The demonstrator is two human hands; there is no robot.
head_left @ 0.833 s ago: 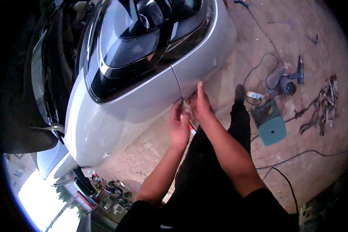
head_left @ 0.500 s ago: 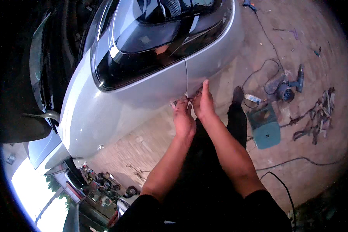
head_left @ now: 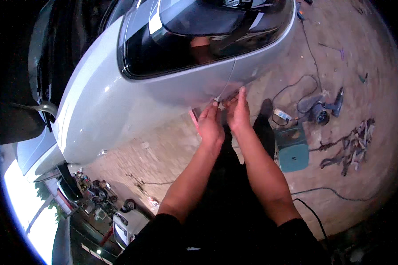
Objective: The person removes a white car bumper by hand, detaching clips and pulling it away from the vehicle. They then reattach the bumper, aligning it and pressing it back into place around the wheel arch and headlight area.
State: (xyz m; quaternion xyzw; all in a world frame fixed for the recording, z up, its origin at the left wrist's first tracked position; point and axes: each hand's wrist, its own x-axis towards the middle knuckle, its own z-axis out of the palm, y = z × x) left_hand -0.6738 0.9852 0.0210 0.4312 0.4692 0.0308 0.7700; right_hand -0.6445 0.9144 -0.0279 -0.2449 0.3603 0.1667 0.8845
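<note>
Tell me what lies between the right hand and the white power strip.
In the head view, the person's dark-clad leg lies between the right hand and the white power strip.

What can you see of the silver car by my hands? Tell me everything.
The silver car fills much of the upper left, its side toward you. Its body is smooth, curved and glossy, like painted metal. A dark, reflective side window runs along it, and a thin seam drops from below the glass to the lower edge. There your left hand and right hand meet it; exact contact is unclear.
</note>
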